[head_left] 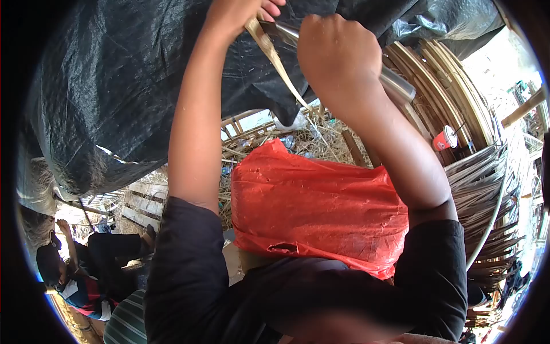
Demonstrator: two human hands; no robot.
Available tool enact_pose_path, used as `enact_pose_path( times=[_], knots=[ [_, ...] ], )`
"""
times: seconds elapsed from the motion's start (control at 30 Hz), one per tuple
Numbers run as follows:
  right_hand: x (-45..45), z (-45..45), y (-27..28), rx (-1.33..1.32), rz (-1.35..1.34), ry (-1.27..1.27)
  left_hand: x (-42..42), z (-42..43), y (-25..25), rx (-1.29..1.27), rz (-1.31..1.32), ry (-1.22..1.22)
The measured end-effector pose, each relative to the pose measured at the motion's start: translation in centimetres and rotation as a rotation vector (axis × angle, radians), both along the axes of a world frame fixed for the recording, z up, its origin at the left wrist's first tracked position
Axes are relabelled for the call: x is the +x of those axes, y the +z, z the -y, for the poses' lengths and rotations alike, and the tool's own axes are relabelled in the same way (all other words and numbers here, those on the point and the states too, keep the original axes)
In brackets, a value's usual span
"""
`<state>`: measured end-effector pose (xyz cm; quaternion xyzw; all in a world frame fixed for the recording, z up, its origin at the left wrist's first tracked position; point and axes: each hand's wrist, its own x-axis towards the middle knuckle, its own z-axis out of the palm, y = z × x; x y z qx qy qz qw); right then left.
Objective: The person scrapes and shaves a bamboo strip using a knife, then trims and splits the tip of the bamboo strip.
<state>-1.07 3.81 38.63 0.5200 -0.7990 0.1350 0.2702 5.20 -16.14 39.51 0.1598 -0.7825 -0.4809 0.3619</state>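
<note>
My left hand [240, 14], partly cut off by the top edge, is closed on a pale, tapering strip of split plant stem [270, 51], likely bamboo or palm. The strip slants down to the right toward the littered ground. My right hand [341, 60] is a fist around a knife, its metal handle [398, 85] sticking out past the wrist side. The knife's blade [281, 32] points toward my left hand and meets the strip close below those fingers. Below both forearms, a torn red plastic sheet [321, 206] covers my lap.
Black plastic sheeting [126, 80] hangs at the left and top. Bundled split strips [441, 86] stand at the right, with a red and white cup [445, 139] by them. Dry scraps [329, 140] litter the ground. Another person [94, 264] sits at the lower left.
</note>
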Motion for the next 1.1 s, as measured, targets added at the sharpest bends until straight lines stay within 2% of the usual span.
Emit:
enact_pose_path(
  times=[0.07, 0.17, 0.27, 0.37, 0.47, 0.57, 0.6, 0.63, 0.7, 1.1],
  knots=[
    [0.5, 0.2, 0.2, 0.120, 0.078, -0.010, 0.9, 0.2, -0.3, -0.009, 0.021, 0.036],
    [1.9, -0.8, -0.8, 0.078, -0.088, 0.110, 3.4, -0.5, -1.1, -0.076, 0.080, 0.091],
    [3.9, -3.4, -3.9, 0.002, -0.049, 0.159, 8.8, -6.1, -2.8, -0.155, 0.147, 0.199],
    [7.9, -7.9, -7.6, 0.166, 0.149, 0.217, 13.2, -11.9, -5.9, -0.146, 0.075, 0.295],
    [11.1, -12.5, -11.0, 0.288, 0.500, 0.327, 17.0, -16.4, -8.8, -0.063, 0.092, 0.278],
    [11.8, -15.6, -12.4, 0.396, 0.637, 0.432, 20.0, -20.0, -11.8, -0.103, 0.115, 0.243],
    [11.9, -16.2, -13.1, 0.360, 0.686, 0.440, 20.7, -20.7, -13.0, -0.107, 0.075, 0.251],
    [12.0, -16.4, -13.5, 0.442, 0.732, 0.433, 21.6, -21.3, -13.8, -0.101, 0.154, 0.280],
    [12.6, -16.9, -14.3, 0.608, 0.825, 0.419, 23.3, -22.3, -15.8, -0.051, 0.064, 0.326],
    [15.9, -16.6, -15.3, 0.597, 0.694, 0.392, 25.0, -21.6, -16.9, 0.030, 0.103, 0.321]
  ],
)
